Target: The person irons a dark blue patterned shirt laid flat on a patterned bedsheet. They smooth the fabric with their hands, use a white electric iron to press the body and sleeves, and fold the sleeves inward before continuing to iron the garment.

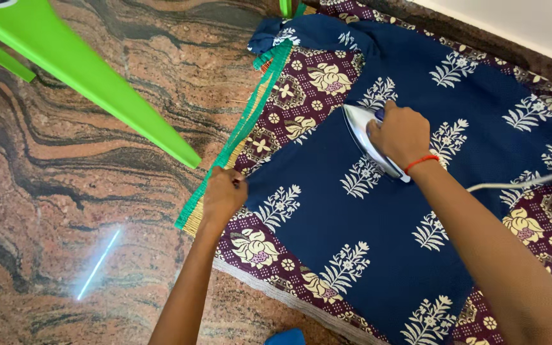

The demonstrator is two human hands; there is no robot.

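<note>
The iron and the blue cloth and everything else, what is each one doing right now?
Iron: flat side down on the blue cloth, gripped by its handle.
Right hand: closed around the iron's handle.
Left hand: pinching the blue cloth's edge, holding it taut.
Blue cloth: spread flat over the mat, bunched at its far corner.
Mat: lying flat on the stone floor.
Cord: trailing off to the right.
Green chair leg: standing beside the mat.
</note>
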